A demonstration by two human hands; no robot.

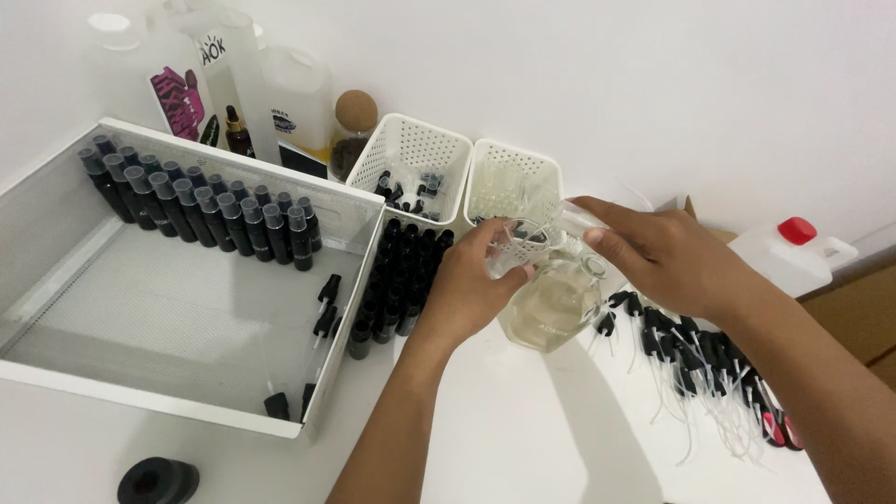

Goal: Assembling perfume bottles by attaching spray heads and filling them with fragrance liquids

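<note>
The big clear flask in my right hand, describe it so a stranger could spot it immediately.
Start at the two white perforated baskets against the back wall. Just in front of them, the right hand tips a wide clear flask of pale yellowish liquid. It is far bigger than the small black-capped bottles nearby.

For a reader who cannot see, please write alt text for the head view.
Two hands meet over a white table: the right hand tilts a clear flask of pale liquid toward the left hand. A white tray of dark bottles lies left.

Two bare, sleeveless forearms, no rings
</note>
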